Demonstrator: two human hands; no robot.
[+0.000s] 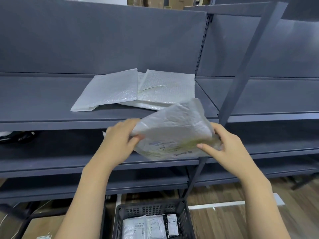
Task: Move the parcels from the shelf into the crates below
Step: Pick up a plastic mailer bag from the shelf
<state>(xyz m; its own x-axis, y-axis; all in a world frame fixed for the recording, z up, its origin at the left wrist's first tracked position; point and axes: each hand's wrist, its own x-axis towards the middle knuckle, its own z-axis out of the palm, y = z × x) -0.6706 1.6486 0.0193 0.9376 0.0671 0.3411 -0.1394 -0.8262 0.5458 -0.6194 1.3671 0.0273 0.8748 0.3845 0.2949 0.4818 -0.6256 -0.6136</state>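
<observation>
A white bubble-mailer parcel (174,130) with a printed label is held in the air in front of the shelf edge. My left hand (119,140) grips its left edge and my right hand (222,147) pinches its right edge. On the dark grey shelf (43,100) behind lie more white mailers: one on the left (107,90) and an overlapping stack to its right (165,87). Below, on the floor, a black plastic crate (150,209) holds several labelled parcels (150,226).
A grey upright post (245,66) of the shelving stands just right of the held parcel. Lower shelf levels run beneath. A cardboard box (39,226) sits on the floor left of the crate. Wooden floor (224,221) lies to the right.
</observation>
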